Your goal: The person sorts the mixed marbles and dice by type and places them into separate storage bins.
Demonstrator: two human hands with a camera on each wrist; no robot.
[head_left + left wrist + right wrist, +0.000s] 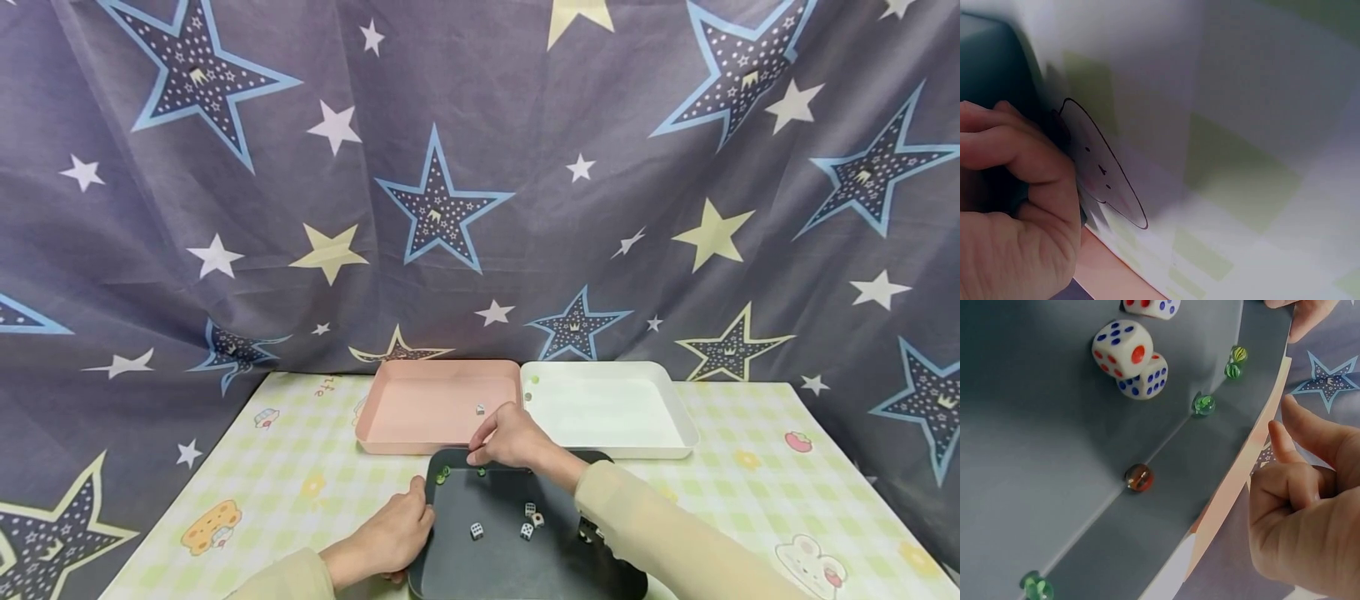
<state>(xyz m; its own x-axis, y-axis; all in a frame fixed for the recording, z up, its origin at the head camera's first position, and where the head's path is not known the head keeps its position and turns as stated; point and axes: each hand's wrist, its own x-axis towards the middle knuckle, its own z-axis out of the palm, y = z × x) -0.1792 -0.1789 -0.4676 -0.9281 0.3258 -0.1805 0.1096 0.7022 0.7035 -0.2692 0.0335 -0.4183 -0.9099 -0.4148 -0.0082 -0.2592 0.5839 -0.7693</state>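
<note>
My left hand (393, 532) grips the left rim of a dark grey tray (465, 571); in the left wrist view its fingers bend over the rim. Above the tray's far edge is my right hand (517, 437), thumb and forefinger a little apart, and no object shows between them. White dice (477, 531) lie scattered on the tray floor. Along the tray's far side sit green glass marbles (1204, 405) and a brown marble (1139, 478). Two green marbles (442, 475) rest in its far left corner. The right sleeve hides part of the tray's right side.
Behind the dark tray stand a pink tray (420, 417) with one die (480, 409) and a white tray (615, 417) with two marbles (535, 380) by its left wall. A checked cloth (300, 467) covers the table; a star-patterned curtain (525, 208) hangs behind.
</note>
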